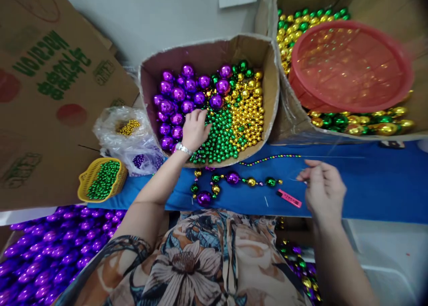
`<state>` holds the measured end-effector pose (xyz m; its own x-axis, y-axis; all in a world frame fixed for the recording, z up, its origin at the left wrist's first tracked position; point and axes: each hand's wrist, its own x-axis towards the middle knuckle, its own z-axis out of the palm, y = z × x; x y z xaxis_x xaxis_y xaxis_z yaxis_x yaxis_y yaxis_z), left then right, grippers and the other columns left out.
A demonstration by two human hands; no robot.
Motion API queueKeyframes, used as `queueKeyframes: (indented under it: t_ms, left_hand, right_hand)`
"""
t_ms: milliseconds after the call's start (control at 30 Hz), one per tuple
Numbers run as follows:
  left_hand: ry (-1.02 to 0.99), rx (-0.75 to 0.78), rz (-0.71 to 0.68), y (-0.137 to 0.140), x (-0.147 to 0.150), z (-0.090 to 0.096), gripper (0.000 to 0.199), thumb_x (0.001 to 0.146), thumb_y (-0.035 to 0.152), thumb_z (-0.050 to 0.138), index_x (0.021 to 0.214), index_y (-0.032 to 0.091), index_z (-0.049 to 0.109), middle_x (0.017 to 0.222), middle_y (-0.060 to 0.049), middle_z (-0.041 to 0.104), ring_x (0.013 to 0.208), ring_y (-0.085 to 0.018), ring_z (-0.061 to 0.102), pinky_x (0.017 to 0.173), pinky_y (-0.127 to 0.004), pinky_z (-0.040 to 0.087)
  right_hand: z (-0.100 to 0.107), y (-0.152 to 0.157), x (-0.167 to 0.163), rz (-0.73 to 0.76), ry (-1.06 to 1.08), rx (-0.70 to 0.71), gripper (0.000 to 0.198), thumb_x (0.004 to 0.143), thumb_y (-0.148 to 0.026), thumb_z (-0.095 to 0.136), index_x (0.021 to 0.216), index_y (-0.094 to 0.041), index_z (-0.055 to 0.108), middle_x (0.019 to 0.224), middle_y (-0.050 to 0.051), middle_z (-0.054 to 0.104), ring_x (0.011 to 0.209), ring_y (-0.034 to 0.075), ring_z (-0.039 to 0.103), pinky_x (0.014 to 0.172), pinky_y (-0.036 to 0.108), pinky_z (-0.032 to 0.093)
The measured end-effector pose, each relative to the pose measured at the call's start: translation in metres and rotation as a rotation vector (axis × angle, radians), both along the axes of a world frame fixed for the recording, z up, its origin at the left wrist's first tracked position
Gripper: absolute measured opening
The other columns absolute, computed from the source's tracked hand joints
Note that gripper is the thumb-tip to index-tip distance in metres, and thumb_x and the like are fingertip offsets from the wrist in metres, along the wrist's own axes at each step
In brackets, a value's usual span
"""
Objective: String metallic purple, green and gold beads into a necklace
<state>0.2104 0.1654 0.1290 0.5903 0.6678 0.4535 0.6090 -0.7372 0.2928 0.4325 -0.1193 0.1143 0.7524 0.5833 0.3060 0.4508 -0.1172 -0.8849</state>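
Observation:
My left hand (pixel 195 130) reaches into a cardboard box (pixel 272 119) of shiny beads, its thumb apart from the bent fingers. The fingertips are partly hidden at the border of the large purple beads (pixel 178 93) and the small green beads (pixel 219 134). Gold beads (pixel 249 114) fill the box's right side. Over the blue cloth, my right hand (pixel 323 185) is closed in a pinch, with a faint thread (pixel 293 179) at its fingertips. A strand of large and small beads (pixel 232 177) lies between the hands. Behind it runs a thin strand of tiny beads (pixel 270 160), with bare thread trailing right.
A pink flat tool (pixel 289 198) lies on the blue cloth (pixel 377 185). At left are a yellow basket (pixel 83 188) of green beads and plastic bags (pixel 115 132) with beads. A red basin (pixel 351 70) rests in another bead box at right. Purple beads (pixel 60 252) fill the lower left.

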Motion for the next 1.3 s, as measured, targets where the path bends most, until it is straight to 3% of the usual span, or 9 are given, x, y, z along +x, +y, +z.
queueKeyframes:
  t_ms: [100,167,300,400,533,667,900,1133,1300]
  left_hand:
    - [0.153,-0.032,0.101,0.034,0.003,0.0,0.052,0.082,0.025,0.062,0.132,0.014,0.051,0.136,-0.022,0.05,0.122,-0.041,0.044,0.095,-0.056,0.042]
    - [0.211,-0.067,0.135,0.041,0.005,-0.003,0.049,0.081,0.023,0.062,0.129,0.016,0.054,0.134,-0.021,0.05,0.121,-0.044,0.044,0.091,-0.057,0.043]
    - [0.006,-0.215,0.09,0.029,0.008,-0.004,0.042,0.081,0.026,0.064,0.121,0.016,0.057,0.125,-0.018,0.052,0.112,-0.035,0.054,0.093,-0.052,0.046]
    - [-0.349,-0.51,-0.111,0.004,0.008,0.001,0.046,0.08,0.038,0.069,0.12,0.019,0.056,0.118,-0.012,0.057,0.107,-0.025,0.057,0.094,-0.044,0.05]
    - [-0.699,-1.105,-0.343,-0.033,0.012,0.006,0.05,0.081,0.043,0.07,0.123,0.023,0.054,0.116,-0.009,0.059,0.098,-0.019,0.061,0.08,-0.034,0.057]
    - [-0.823,-1.359,-0.4,-0.054,0.017,0.006,0.045,0.079,0.039,0.074,0.119,0.025,0.06,0.111,-0.006,0.061,0.096,-0.017,0.061,0.078,-0.031,0.058]
    - [-0.827,-1.396,-0.422,-0.059,0.017,0.005,0.042,0.082,0.041,0.071,0.12,0.027,0.06,0.115,-0.005,0.062,0.093,-0.015,0.063,0.079,-0.031,0.058]
    - [-0.637,-1.059,-0.453,-0.077,0.018,-0.007,0.068,0.069,0.037,0.083,0.129,0.024,0.053,0.122,-0.009,0.061,0.104,-0.019,0.062,0.091,-0.035,0.054]
    - [-0.645,-1.028,-0.483,-0.092,0.021,-0.019,0.08,0.071,0.041,0.082,0.137,0.024,0.041,0.127,-0.014,0.056,0.11,-0.022,0.062,0.091,-0.037,0.054]
  right_hand:
    - [-0.004,0.005,-0.022,0.229,0.008,-0.074,0.03,0.098,-0.04,0.046,0.112,-0.021,0.063,0.074,0.0,0.063,0.063,0.011,0.062,0.061,0.024,0.052]
    - [-0.006,0.011,-0.034,0.326,-0.059,-0.105,0.028,0.099,-0.036,0.044,0.114,-0.022,0.063,0.073,-0.001,0.064,0.062,0.01,0.063,0.061,0.023,0.051]
    - [-0.01,0.021,-0.056,0.425,-0.252,-0.138,0.025,0.098,-0.028,0.044,0.112,-0.021,0.065,0.093,0.004,0.074,0.075,0.013,0.07,0.07,0.024,0.055]
    - [-0.015,0.024,-0.065,0.448,-0.35,-0.122,0.024,0.098,-0.024,0.045,0.111,-0.021,0.065,0.104,0.005,0.074,0.088,0.015,0.072,0.08,0.026,0.056]
    - [-0.021,0.025,-0.066,0.433,-0.425,-0.105,0.024,0.097,-0.021,0.046,0.112,-0.02,0.065,0.102,0.005,0.075,0.088,0.016,0.072,0.082,0.027,0.057]
    - [-0.023,0.024,-0.064,0.41,-0.464,-0.119,0.026,0.097,-0.021,0.046,0.114,-0.02,0.065,0.103,0.005,0.075,0.088,0.016,0.072,0.081,0.028,0.057]
    - [-0.03,0.019,-0.06,0.4,-0.507,-0.143,0.027,0.097,-0.02,0.045,0.116,-0.019,0.064,0.103,0.006,0.074,0.089,0.017,0.072,0.081,0.028,0.056]
    - [-0.033,0.021,-0.059,0.323,-0.709,-0.295,0.026,0.097,-0.022,0.046,0.111,-0.019,0.067,0.082,0.005,0.073,0.072,0.016,0.068,0.07,0.026,0.051]
    - [-0.035,0.023,-0.062,0.393,-0.58,-0.222,0.025,0.098,-0.021,0.044,0.111,-0.019,0.065,0.093,0.005,0.074,0.078,0.016,0.069,0.073,0.026,0.051]
